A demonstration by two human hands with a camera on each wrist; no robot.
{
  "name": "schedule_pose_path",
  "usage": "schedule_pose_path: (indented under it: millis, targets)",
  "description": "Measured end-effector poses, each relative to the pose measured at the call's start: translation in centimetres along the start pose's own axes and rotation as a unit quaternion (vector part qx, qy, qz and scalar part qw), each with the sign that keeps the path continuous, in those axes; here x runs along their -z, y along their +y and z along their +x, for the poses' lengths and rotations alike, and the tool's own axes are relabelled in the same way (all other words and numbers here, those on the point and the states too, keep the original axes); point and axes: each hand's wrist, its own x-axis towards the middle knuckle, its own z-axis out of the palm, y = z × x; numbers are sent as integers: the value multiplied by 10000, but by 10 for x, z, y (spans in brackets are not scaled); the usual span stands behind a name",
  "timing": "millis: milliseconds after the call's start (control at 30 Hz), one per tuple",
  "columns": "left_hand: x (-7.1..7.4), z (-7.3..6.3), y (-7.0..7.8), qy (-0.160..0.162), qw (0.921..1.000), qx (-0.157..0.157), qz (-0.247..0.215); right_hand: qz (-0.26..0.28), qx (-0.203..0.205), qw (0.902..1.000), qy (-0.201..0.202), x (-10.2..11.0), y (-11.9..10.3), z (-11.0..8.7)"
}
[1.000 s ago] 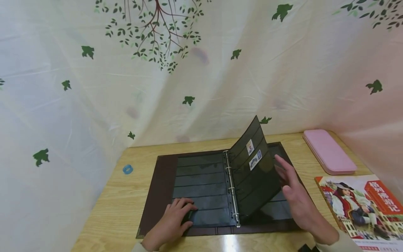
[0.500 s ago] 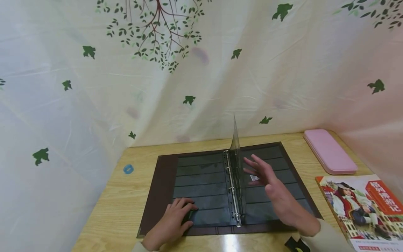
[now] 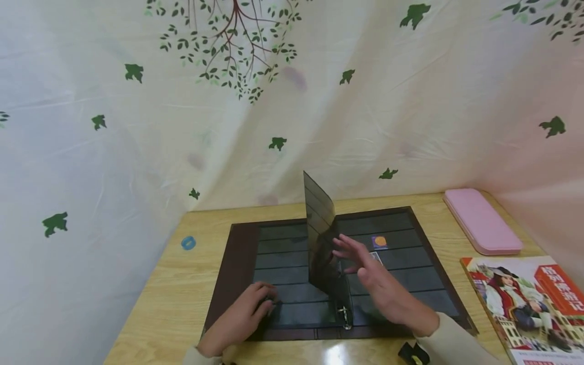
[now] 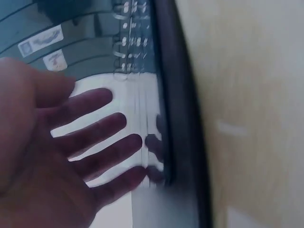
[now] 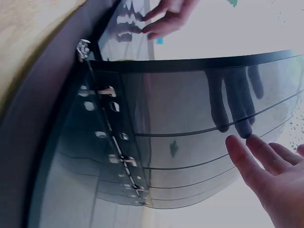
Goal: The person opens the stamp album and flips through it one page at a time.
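Pretty cosy setup: pale hanging fabric [image 3: 228, 152] all along the far side and both flanks, printed with leafy branches and dark green leaf-like shapes, going bluish at left and pinkish at right. Under that, a light wood-grain tabletop [image 3: 150, 314] with a patch of glare by the near edge.

Smack in the middle of the table, a ring-bound stamp album [image 3: 238, 258], lying open and flat. Laid out with its long axis left to right, and with the spine pointing away toward the fabric, slightly aslant to the left. Standing up off the rings, one dark pocket page [image 3: 319, 218], a bit curved, tipped over the left half with its free edge up and leftward.

Just beside the album at right, an illustrated book [image 3: 524, 309] with a Chinese title; beyond it, a closed pink case [image 3: 483, 220].

Right hand [image 3: 380, 286] over the right half, fingers loose and apart, right by the raised page; can't tell about actual contact. Left hand [image 3: 244, 314] at the near part of the left half, fingers also loose and apart in its wrist view.

Small stuff: a black thing [image 3: 414, 353] by the right cuff, too cut off to identify; a blue ring [image 3: 188, 243] left of the album; a purple-and-orange stamp [image 3: 379, 242] on the right half.
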Motion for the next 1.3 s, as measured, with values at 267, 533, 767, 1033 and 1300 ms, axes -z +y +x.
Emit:
schedule_pose_path:
  millis: [267,533,767,1033,1300]
  targets:
    - [6,0,-5,390,9969,392,-558,5,-270,9991,-323,-8,9,-1]
    - [10,2,-2,681,9857,880,-1264,240,-733,9917,-1024,-16,16,-5]
    - [11,6,1,1241,9776,949,-1407,108,-1018,9868,-1255,-22,19,-4]
    - [15,9,5,1388,9867,394,-754,5,-1002,9871,-1245,-24,21,-5]
    - [14,9,7,1026,9944,198,-173,-721,-1415,9873,32,-15,30,-7]
